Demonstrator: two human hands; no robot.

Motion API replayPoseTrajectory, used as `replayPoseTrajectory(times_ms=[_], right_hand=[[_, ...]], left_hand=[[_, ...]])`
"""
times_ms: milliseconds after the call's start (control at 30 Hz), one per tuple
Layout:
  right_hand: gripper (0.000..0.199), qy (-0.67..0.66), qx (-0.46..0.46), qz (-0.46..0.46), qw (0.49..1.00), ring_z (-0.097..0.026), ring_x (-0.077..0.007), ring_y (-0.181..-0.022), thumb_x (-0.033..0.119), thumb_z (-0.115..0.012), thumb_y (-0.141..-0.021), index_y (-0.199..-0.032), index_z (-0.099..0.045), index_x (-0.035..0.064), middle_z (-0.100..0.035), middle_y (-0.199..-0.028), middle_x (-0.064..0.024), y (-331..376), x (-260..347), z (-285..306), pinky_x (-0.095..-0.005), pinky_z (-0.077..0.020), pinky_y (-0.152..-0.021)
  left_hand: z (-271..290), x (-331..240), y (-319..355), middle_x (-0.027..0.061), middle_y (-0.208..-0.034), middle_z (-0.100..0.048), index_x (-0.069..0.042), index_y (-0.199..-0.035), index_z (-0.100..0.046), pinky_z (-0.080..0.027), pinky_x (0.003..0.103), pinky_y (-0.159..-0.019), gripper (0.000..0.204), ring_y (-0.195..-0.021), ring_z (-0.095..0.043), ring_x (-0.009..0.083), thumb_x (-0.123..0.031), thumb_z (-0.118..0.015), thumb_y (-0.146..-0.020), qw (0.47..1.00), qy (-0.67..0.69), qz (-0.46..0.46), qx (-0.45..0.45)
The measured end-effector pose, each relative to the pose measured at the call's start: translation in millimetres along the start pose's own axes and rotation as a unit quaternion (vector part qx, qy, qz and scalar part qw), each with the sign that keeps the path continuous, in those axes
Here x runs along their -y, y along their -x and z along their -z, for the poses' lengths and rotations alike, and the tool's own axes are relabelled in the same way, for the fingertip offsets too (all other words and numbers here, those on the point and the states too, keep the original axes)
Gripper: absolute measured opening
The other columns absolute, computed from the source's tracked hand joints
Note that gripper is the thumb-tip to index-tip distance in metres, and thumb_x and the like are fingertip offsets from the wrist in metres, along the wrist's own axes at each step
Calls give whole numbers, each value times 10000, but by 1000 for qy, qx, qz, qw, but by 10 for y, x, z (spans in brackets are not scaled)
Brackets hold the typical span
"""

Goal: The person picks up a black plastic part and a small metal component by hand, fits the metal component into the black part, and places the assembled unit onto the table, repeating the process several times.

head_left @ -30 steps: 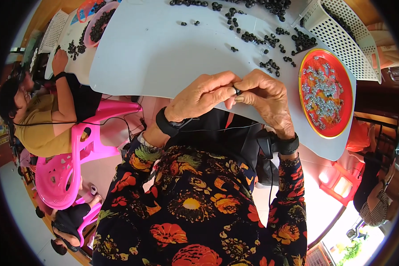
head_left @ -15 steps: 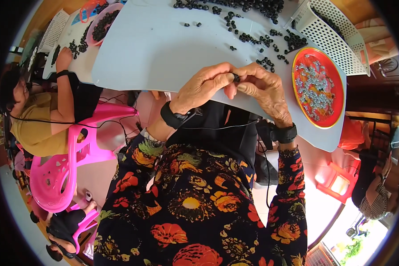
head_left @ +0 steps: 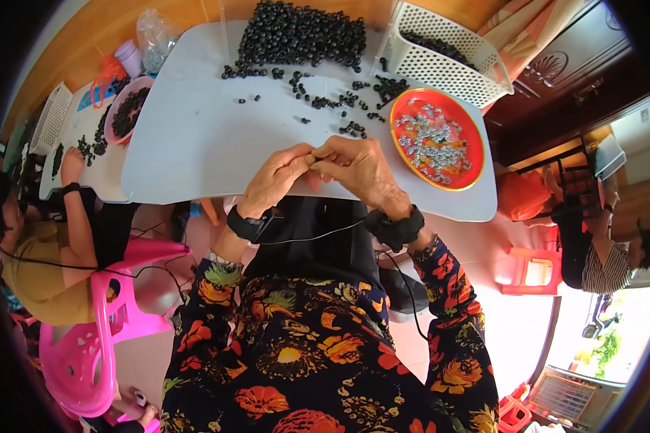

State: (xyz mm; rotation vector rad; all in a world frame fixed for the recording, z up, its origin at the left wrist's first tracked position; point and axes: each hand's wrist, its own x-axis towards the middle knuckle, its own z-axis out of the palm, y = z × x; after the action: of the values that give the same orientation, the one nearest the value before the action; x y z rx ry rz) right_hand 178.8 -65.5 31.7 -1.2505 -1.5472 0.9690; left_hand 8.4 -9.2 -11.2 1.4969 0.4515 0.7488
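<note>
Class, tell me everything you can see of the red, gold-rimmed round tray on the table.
The shallow round red tray has a golden rim and a glossy surface, perhaps plastic or metal. Orange and yellow patterning shows on its base between many small, shiny silvery pieces. It lies flat, open side up, near the right end of the pale grey-blue table. The white perforated plastic basket stands just beyond; whether they touch is unclear. The right hand is apart from it.

The left hand (head_left: 273, 180) and the right hand (head_left: 361, 169) meet at their curled fingers (head_left: 334, 147); both forearms (head_left: 228, 245) are angled inward.
</note>
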Motion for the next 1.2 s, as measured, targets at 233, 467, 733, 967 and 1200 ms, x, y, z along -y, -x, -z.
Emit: replayPoseTrajectory(times_ms=[233,467,733,967,1200], right_hand=[[126,182,-57,41,981,-586,-69,-635,65,-648,-805,-916,-657,7,-644,-718,-23,-175,15,459,-221,-483,-585],[255,209,-295,-39,931,-569,-72,-662,174,-637,-874,-1061,-646,1,-633,-777,-29,-817,176,1855,-212,-485,-603],[159,275,-97,7,957,-634,-141,-680,99,-624,-829,-949,-674,7,-658,-756,-70,-695,-173,641,-253,-505,-619],[174,453,-29,83,887,-637,-335,-739,50,-594,-739,-887,-683,25,-654,-814,-168,-895,-361,484,-393,-512,-700],[165,515,-13,52,856,-645,-315,-729,67,-612,-724,-872,-668,22,-663,-797,-145,-915,-311,425,-389,-520,-701]], left_hand=[[12,11,57,33,-738,-611,4,-1043,-567,-443,237,-705,267,-706,-542,92,-212,-421,-989,999,18,27,-41],[1,76,56,34,-718,-595,-2,-1064,-530,-434,232,-684,274,-695,-527,90,-242,-417,-995,997,53,-18,-55],[-2,29,68,54,-726,-604,14,-1011,-549,-447,240,-677,243,-692,-552,104,-201,-440,-974,995,-1,-6,-96],[-13,28,75,56,-716,-602,18,-1016,-542,-443,240,-662,238,-683,-551,105,-193,-443,-967,995,9,-6,-102],[-18,12,91,48,-707,-596,0,-1003,-545,-426,239,-635,238,-676,-543,97,-216,-453,-964,995,9,2,-100]])
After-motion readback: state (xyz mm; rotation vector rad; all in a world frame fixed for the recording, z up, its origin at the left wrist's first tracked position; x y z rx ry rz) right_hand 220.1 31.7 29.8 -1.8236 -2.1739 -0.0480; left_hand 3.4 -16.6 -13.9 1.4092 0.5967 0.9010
